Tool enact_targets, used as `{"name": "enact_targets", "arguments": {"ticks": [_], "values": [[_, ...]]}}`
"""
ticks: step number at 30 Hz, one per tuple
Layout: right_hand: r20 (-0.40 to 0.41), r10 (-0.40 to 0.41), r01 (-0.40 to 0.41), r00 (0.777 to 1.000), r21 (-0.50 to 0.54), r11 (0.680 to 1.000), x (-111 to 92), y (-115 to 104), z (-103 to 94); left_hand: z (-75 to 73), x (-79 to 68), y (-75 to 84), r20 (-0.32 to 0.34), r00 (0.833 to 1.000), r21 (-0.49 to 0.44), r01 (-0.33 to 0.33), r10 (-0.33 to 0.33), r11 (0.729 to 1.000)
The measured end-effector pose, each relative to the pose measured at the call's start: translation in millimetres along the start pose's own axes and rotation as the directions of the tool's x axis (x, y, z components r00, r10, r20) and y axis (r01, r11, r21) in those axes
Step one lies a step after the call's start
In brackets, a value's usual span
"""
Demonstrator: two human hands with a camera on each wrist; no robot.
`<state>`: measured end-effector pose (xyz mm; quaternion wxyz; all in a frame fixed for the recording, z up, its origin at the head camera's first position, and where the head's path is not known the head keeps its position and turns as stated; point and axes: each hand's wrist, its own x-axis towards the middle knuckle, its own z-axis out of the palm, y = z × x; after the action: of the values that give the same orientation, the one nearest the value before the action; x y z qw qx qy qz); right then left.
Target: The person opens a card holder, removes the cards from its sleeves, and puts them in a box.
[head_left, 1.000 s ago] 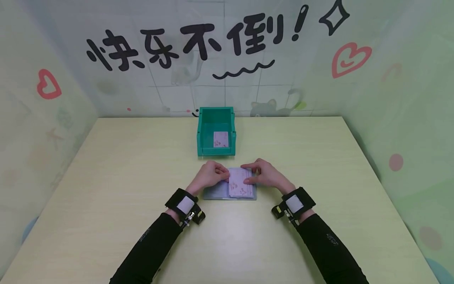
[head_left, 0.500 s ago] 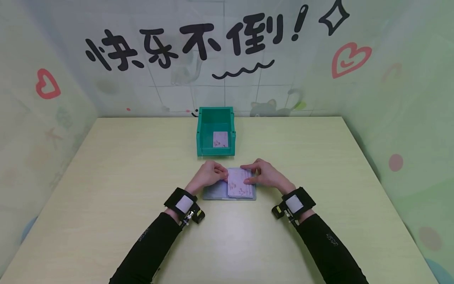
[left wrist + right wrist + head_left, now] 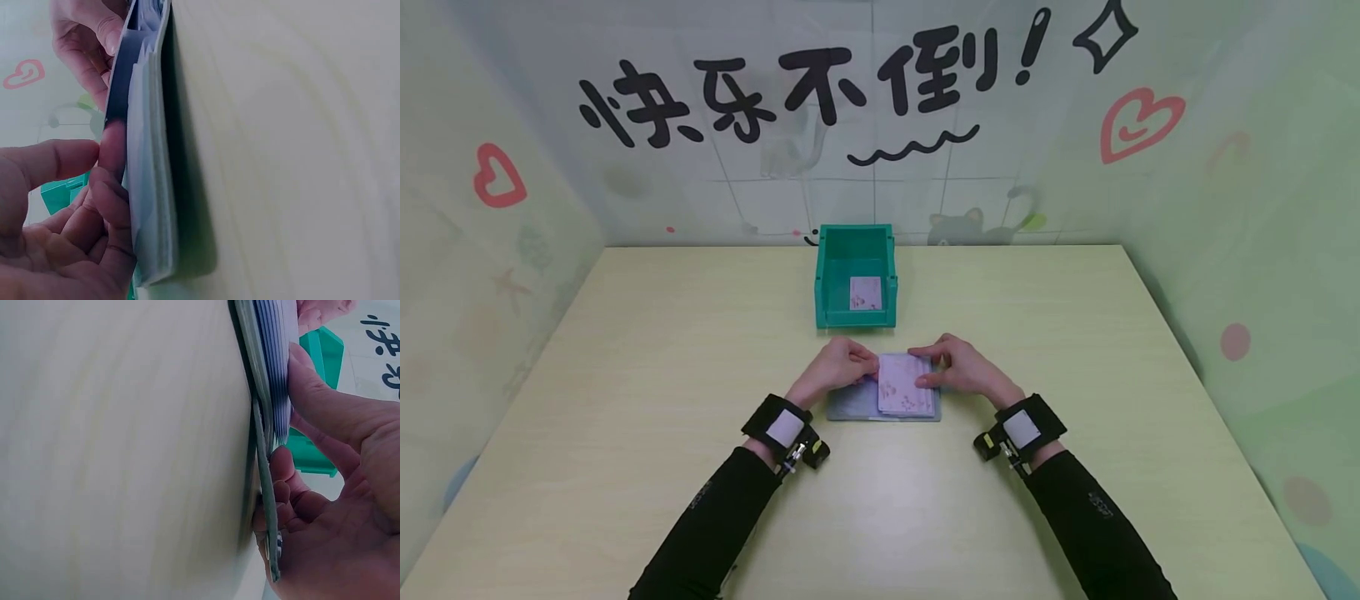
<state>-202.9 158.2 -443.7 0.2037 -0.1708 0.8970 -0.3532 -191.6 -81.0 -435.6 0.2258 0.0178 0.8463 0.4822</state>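
Note:
A light blue card holder (image 3: 853, 405) lies spread on the table, with a pink flower-patterned card (image 3: 901, 387) on top of its right half. My left hand (image 3: 841, 365) pinches the left edge of that top page between thumb and fingers. In the left wrist view, the page (image 3: 127, 57) stands lifted from the sleeves underneath. My right hand (image 3: 961, 368) grips the holder's right side, its thumb on the stack of pages (image 3: 274, 353) and its forefinger at the far edge. The other fingers curl beside the cover flap, which carries a metal snap (image 3: 279, 544).
Just behind the card holder stands a green bin (image 3: 856, 250), where another pink card (image 3: 866, 293) shows inside. Printed walls enclose the back and both sides of the pale wooden table (image 3: 700, 333).
My left hand has shifted slightly left, and the edge of the pink card has moved a little with it. The right hand stays in place.

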Motion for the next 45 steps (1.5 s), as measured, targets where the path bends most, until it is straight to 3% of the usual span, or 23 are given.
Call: {"name": "enact_targets", "arguments": {"ticks": [11, 19, 23, 29, 32, 38, 45], "values": [[0.005, -0.001, 0.001, 1.000, 0.021, 1.000, -0.6, -1.5, -0.1, -1.5, -5.7, -1.0, -0.022, 1.000, 0.022, -0.005, 0.005, 1.000], [0.009, 0.007, -0.007, 1.000, 0.013, 1.000, -3.1, -1.0, -0.9, -14.8, -12.6, 0.3, 0.069, 0.994, -0.087, 0.088, -0.082, 0.992], [0.002, 0.013, -0.013, 1.000, 0.019, 1.000, -3.1, -0.6, -0.7, -24.2, -13.7, 4.7, 0.069, 0.994, -0.053, 0.090, -0.087, 0.994], [0.005, -0.002, 0.001, 1.000, 0.030, 1.000, -2.0, 1.3, 0.3, -49.9, -12.6, 21.7, -0.012, 1.000, 0.025, 0.001, -0.001, 1.000], [0.004, -0.001, 0.001, 1.000, 0.032, 0.999, -2.7, 1.7, 0.1, -58.5, -6.7, 32.9, -0.082, 0.995, 0.041, -0.057, 0.060, 0.998], [0.006, 0.001, -0.002, 1.000, 0.036, 0.999, -2.1, 3.4, 0.3, -55.9, 17.8, 47.1, -0.276, 0.957, 0.026, -0.090, 0.094, 0.996], [0.004, -0.007, 0.007, 1.000, 0.028, 1.000, -0.8, 5.0, 1.3, -41.8, 47.2, 48.0, -0.475, 0.870, 0.061, -0.117, 0.132, 0.991]]}}
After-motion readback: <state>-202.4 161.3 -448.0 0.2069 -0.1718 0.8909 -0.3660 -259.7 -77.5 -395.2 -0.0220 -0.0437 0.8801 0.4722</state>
